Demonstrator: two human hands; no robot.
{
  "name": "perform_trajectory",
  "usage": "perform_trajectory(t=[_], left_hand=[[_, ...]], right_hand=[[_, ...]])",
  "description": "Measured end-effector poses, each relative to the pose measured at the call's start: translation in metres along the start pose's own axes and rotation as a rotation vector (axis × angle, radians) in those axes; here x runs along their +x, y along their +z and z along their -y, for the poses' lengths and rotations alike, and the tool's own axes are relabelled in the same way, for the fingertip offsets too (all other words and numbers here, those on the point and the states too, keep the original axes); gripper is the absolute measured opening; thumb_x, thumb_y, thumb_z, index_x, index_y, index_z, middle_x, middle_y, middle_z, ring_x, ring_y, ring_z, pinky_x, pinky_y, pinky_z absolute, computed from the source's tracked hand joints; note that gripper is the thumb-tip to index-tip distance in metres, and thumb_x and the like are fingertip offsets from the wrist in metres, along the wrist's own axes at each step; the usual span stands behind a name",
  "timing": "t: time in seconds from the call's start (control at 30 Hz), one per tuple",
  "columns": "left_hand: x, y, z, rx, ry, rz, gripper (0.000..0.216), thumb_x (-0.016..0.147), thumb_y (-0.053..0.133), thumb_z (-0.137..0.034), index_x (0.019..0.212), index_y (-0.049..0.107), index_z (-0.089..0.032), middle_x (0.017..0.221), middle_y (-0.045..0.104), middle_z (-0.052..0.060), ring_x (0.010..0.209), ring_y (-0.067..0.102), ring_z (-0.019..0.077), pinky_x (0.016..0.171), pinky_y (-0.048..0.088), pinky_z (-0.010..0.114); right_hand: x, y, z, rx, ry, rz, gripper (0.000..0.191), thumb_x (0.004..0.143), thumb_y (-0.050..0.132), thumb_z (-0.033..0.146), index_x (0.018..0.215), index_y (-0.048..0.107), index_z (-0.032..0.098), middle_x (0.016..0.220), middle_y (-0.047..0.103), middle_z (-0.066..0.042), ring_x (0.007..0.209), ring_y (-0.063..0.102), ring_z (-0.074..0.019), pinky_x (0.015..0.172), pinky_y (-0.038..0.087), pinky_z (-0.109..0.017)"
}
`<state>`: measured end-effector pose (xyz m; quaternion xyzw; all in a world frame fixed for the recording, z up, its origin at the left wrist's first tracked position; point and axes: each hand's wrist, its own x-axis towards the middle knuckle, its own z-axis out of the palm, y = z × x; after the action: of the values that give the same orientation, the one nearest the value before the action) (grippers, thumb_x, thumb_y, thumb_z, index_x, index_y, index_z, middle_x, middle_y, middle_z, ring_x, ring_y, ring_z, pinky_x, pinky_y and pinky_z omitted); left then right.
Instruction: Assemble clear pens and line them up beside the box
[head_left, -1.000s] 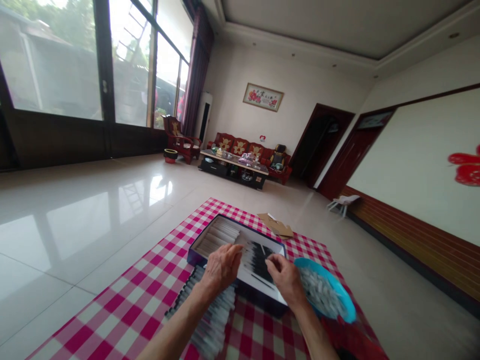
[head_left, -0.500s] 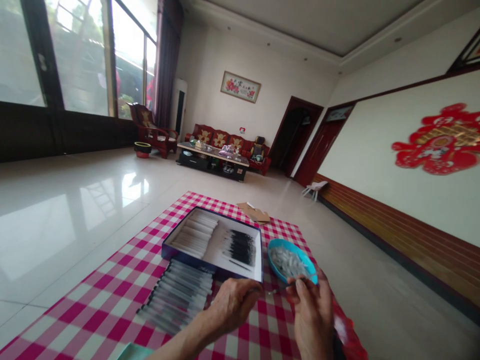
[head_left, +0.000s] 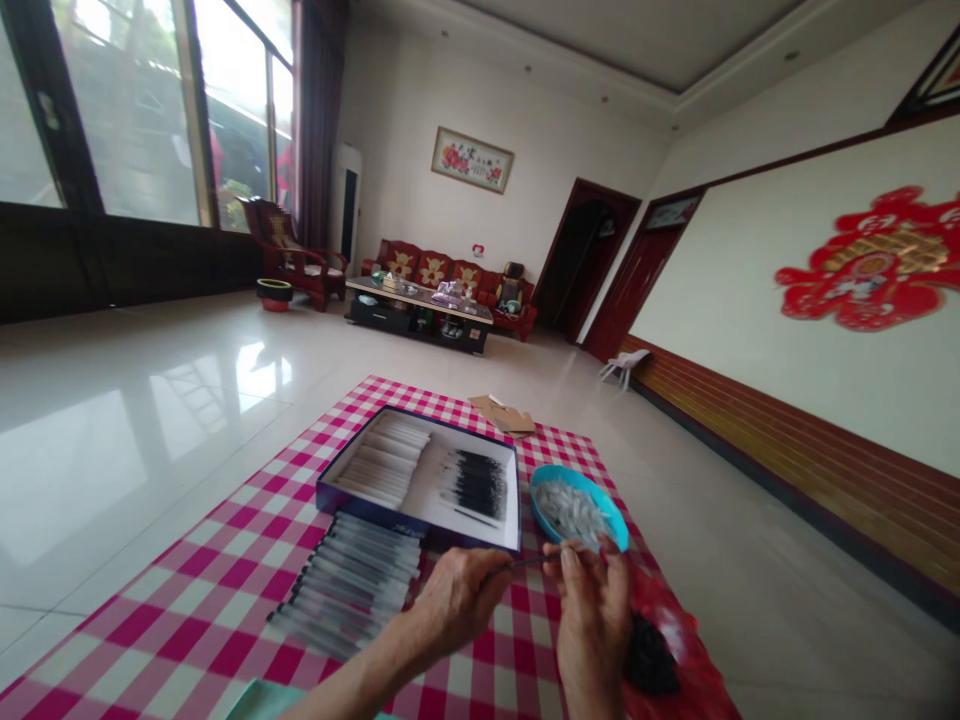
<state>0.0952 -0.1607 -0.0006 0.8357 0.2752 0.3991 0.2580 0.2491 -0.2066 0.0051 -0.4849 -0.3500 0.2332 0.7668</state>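
Note:
My left hand (head_left: 469, 592) is closed around one end of a thin dark rod (head_left: 531, 561), which looks like a pen refill. The fingers of my right hand (head_left: 589, 612) pinch its other end, just in front of a blue bowl (head_left: 619, 512) of small clear plastic pieces (head_left: 571, 510). Left of my left hand lies a row of clear tubes with dark ends, like pen barrels (head_left: 352, 580). Behind it, a shallow box (head_left: 442, 435) holds whitish tubes (head_left: 386, 460) and a pile of thin black sticks (head_left: 480, 482).
A pink-and-white checked cloth (head_left: 195, 600) covers the table. Brown cardboard pieces (head_left: 504, 415) lie at its far edge. Right of my right hand, a red plastic bag (head_left: 679, 640) has a black bundle (head_left: 649, 655) on it. A pale green item (head_left: 266, 700) is at the near edge.
My right hand has moved left toward my left hand, narrowing the gap along the rod. The black bundle on the red bag now shows. The view has shifted slightly.

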Motion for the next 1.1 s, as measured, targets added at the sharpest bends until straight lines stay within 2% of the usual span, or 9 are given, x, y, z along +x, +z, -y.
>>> perform_trajectory(t=[0.1, 0.33, 0.43, 0.57, 0.7, 0.8, 0.87, 0.93, 1.1], left_hand=[[0.001, 0.000, 0.005, 0.011, -0.007, -0.043, 0.026, 0.091, 0.042, -0.023, 0.082, 0.066, -0.017, 0.058, 0.060, 0.001, 0.053, 0.055, 0.0119, 0.053, 0.036, 0.019], [0.001, -0.001, 0.004, 0.027, 0.008, -0.016, 0.027, 0.092, 0.041, -0.021, 0.089, 0.067, -0.018, 0.065, 0.065, 0.003, 0.057, 0.060, 0.0129, 0.057, 0.040, 0.020], [0.000, 0.001, 0.005, 0.035, -0.044, -0.016, 0.025, 0.092, 0.041, -0.022, 0.094, 0.065, -0.019, 0.067, 0.066, 0.002, 0.057, 0.061, 0.0130, 0.057, 0.039, 0.020], [-0.002, 0.003, 0.007, 0.042, -0.088, -0.031, 0.019, 0.092, 0.044, -0.026, 0.092, 0.062, -0.020, 0.066, 0.066, 0.000, 0.057, 0.062, 0.0135, 0.056, 0.038, 0.021], [-0.001, 0.004, 0.004, -0.006, -0.076, -0.042, 0.017, 0.092, 0.044, -0.025, 0.089, 0.060, -0.020, 0.070, 0.067, 0.000, 0.061, 0.064, 0.0134, 0.057, 0.039, 0.020], [-0.001, 0.005, 0.001, -0.005, -0.113, -0.058, 0.016, 0.090, 0.044, -0.023, 0.092, 0.059, -0.020, 0.072, 0.068, 0.002, 0.064, 0.065, 0.0147, 0.058, 0.039, 0.021], [0.000, 0.007, 0.000, 0.018, -0.152, -0.080, 0.015, 0.089, 0.045, -0.023, 0.091, 0.059, -0.019, 0.069, 0.067, 0.002, 0.062, 0.065, 0.0149, 0.057, 0.039, 0.021], [0.001, 0.010, -0.001, 0.039, -0.182, -0.099, 0.015, 0.088, 0.045, -0.022, 0.088, 0.060, -0.019, 0.066, 0.066, 0.001, 0.059, 0.063, 0.0144, 0.055, 0.038, 0.021], [0.003, 0.026, -0.008, 0.031, -0.178, -0.093, 0.017, 0.088, 0.045, -0.024, 0.084, 0.061, -0.019, 0.062, 0.064, 0.000, 0.054, 0.060, 0.0127, 0.053, 0.036, 0.020]], right_hand=[[0.000, -0.003, -0.006, -0.003, 0.059, -0.041, 0.029, 0.080, 0.065, 0.041, 0.101, 0.059, 0.022, 0.095, 0.064, -0.001, 0.083, 0.063, -0.0159, 0.069, 0.052, -0.026], [-0.010, 0.004, -0.013, 0.000, 0.215, 0.091, 0.034, 0.074, 0.069, 0.043, 0.096, 0.064, 0.017, 0.080, 0.069, -0.004, 0.075, 0.065, -0.0186, 0.071, 0.053, -0.032], [-0.014, 0.008, -0.013, -0.068, 0.205, 0.126, 0.028, 0.075, 0.067, 0.045, 0.083, 0.066, 0.018, 0.077, 0.069, -0.002, 0.073, 0.063, -0.0177, 0.070, 0.052, -0.030], [-0.020, 0.012, -0.009, -0.228, 0.152, 0.166, 0.028, 0.078, 0.064, 0.045, 0.080, 0.066, 0.018, 0.072, 0.066, -0.001, 0.068, 0.061, -0.0169, 0.064, 0.049, -0.026], [-0.027, 0.017, -0.009, -0.343, 0.049, 0.249, 0.026, 0.084, 0.056, 0.042, 0.080, 0.066, 0.018, 0.074, 0.066, -0.002, 0.071, 0.061, -0.0178, 0.065, 0.049, -0.026], [-0.030, 0.018, -0.011, -0.445, -0.169, 0.274, 0.023, 0.090, 0.048, 0.034, 0.087, 0.065, 0.019, 0.085, 0.066, -0.005, 0.081, 0.062, -0.0188, 0.074, 0.050, -0.029], [-0.031, 0.017, -0.011, -0.517, -0.346, 0.297, 0.022, 0.090, 0.045, 0.026, 0.095, 0.066, 0.019, 0.094, 0.065, -0.008, 0.089, 0.061, -0.0197, 0.080, 0.049, -0.032], [-0.032, 0.015, -0.008, -0.592, -0.462, 0.334, 0.025, 0.089, 0.044, 0.020, 0.102, 0.065, 0.019, 0.099, 0.064, -0.010, 0.094, 0.061, -0.0201, 0.084, 0.049, -0.033], [-0.017, -0.009, 0.011, -0.796, -0.478, 0.422, 0.031, 0.086, 0.043, 0.014, 0.106, 0.066, 0.021, 0.098, 0.066, -0.008, 0.092, 0.063, -0.0194, 0.082, 0.051, -0.031]])
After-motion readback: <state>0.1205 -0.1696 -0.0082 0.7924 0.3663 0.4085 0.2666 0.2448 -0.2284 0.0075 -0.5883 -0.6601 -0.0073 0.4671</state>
